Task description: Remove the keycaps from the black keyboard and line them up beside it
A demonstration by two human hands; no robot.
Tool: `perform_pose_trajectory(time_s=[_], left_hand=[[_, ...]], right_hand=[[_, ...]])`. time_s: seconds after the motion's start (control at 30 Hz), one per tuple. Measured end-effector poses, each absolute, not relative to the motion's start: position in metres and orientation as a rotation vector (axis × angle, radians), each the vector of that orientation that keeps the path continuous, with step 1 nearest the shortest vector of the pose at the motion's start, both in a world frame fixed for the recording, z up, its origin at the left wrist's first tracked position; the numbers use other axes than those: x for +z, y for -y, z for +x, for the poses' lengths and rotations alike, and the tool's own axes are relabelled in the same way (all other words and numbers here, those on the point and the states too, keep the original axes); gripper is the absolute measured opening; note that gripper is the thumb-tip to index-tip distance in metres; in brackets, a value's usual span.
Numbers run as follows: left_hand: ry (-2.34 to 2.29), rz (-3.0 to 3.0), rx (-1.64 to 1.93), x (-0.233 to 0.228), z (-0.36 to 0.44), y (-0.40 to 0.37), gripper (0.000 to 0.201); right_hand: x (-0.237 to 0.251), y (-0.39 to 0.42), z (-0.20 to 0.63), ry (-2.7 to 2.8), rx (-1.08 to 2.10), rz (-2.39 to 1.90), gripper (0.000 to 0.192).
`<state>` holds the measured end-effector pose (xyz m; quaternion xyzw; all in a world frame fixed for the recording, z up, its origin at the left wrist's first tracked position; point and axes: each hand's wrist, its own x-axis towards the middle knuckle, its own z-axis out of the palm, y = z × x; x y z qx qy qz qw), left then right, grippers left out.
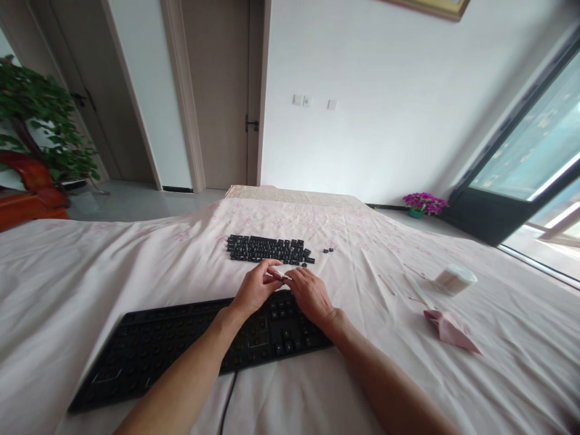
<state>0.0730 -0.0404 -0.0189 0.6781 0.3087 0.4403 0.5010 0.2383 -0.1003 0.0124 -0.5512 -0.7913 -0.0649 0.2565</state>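
A black keyboard [199,338] lies slanted in front of me, with most keycaps off its left and middle parts and keys still seated in its number pad. Above its upper edge my two hands meet. My left hand [258,287] is closed in a pinch at a small dark piece, apparently a keycap [283,280]. Fingers bent, my right hand [310,293] pinches a thin whitish stick [284,275], which looks like a cotton swab, against that piece. Just beyond the hands, loose black keycaps [267,248] sit grouped in rows.
Two stray keycaps [328,250] lie right of the group. Farther right are a tub of cotton swabs [455,280], loose swabs [387,285] and a crumpled pink cloth [451,330]. A cable [229,402] runs toward me over the wrinkled floral tablecloth [181,248].
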Motion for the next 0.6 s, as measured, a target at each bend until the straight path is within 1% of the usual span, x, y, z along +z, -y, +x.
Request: perform_pose_trajectory(time_s=[0.27, 0.6], left_hand=[[-0.720, 1.620, 1.058, -0.0210, 0.0716, 0.0400, 0.042], [-0.753, 1.659, 1.013, -0.0134, 0.0730, 0.0443, 0.039]], right_hand=[[0.0146, 0.0990, 0.2400, 2.033, 0.028, -1.526, 0.020], [0.0171, 0.1009, 0.2441, 1.960, 0.075, -1.560, 0.014]])
